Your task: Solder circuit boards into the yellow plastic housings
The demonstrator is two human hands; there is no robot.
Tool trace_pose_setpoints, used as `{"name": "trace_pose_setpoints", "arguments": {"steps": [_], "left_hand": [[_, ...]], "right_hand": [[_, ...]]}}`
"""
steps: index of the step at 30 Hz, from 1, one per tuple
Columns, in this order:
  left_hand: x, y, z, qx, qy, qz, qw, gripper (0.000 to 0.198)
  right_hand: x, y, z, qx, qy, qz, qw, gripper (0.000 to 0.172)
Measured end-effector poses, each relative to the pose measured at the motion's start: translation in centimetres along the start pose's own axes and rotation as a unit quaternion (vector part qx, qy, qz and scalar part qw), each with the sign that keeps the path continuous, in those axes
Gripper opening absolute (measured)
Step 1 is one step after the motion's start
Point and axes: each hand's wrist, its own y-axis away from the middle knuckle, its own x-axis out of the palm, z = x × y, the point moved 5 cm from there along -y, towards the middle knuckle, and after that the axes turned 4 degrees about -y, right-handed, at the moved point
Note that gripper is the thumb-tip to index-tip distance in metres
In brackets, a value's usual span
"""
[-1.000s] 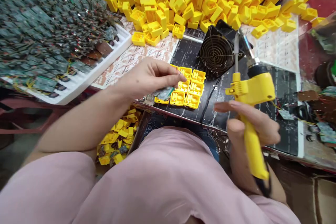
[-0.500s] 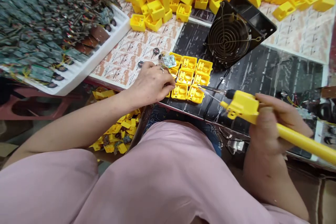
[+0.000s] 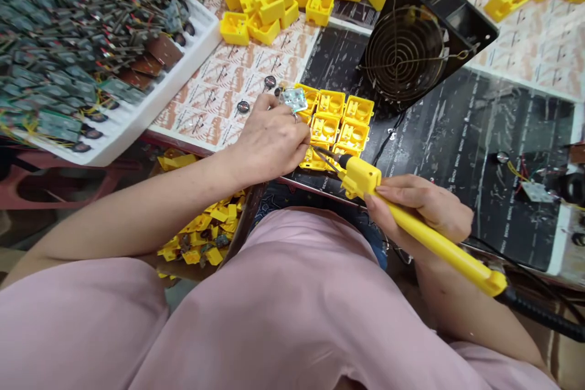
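My right hand [image 3: 423, 207] is closed round the handle of a yellow soldering iron [image 3: 439, 244] with a wire feed tube beside its tip. That tip reaches into the front row of small open yellow plastic housings [image 3: 326, 128], close to my left fingertips. Over the left side of those housings, my left hand [image 3: 276, 137] has its fingers curled down and pressed together; whatever they grip is hidden. A small green circuit board [image 3: 295, 99] lies just beyond its knuckles, on the back left housings. Two small round black speakers [image 3: 244, 107] rest to the left of that hand.
A black fan [image 3: 406, 52] stands behind the housings. Many yellow housings [image 3: 269, 3] are heaped along the back. At left, a white foam tray [image 3: 183, 55] bears many circuit boards. A wired board [image 3: 537, 191] lies far right. Below the table edge sits a box of yellow parts [image 3: 210, 225].
My right hand has brought the soldering iron left, its tip now by my left fingers. My left hand has shifted slightly right over the housings.
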Motion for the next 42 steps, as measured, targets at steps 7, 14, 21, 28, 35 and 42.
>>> {"name": "trace_pose_setpoints", "arguments": {"steps": [7,14,21,28,35,42], "left_hand": [[-0.2,-0.3,-0.3,0.015,-0.043,0.023,0.999,0.022],[-0.1,-0.3,-0.3,0.04,-0.095,0.042,0.994,0.028],[-0.6,0.2,-0.6,0.076,-0.147,0.009,0.986,0.035],[-1.0,1.9,-0.5,0.102,-0.073,-0.12,0.985,0.035],[-0.9,2.2,0.2,0.088,0.01,-0.054,0.995,0.028],[-0.9,2.6,-0.4,0.094,-0.011,-0.038,0.995,0.023]], "right_hand": [[0.0,-0.7,0.5,-0.033,-0.006,0.041,0.999,0.018],[-1.4,0.9,-1.6,0.066,0.037,0.027,0.997,0.014],[-2.2,0.0,-0.8,0.053,0.025,0.002,0.998,0.011],[-2.3,1.0,-1.4,0.074,0.023,-0.033,0.996,0.032],[-2.7,0.0,-1.6,0.044,-0.048,-0.023,0.998,0.023],[-2.9,-0.4,-1.5,0.014,-0.044,0.074,0.996,0.021]]}}
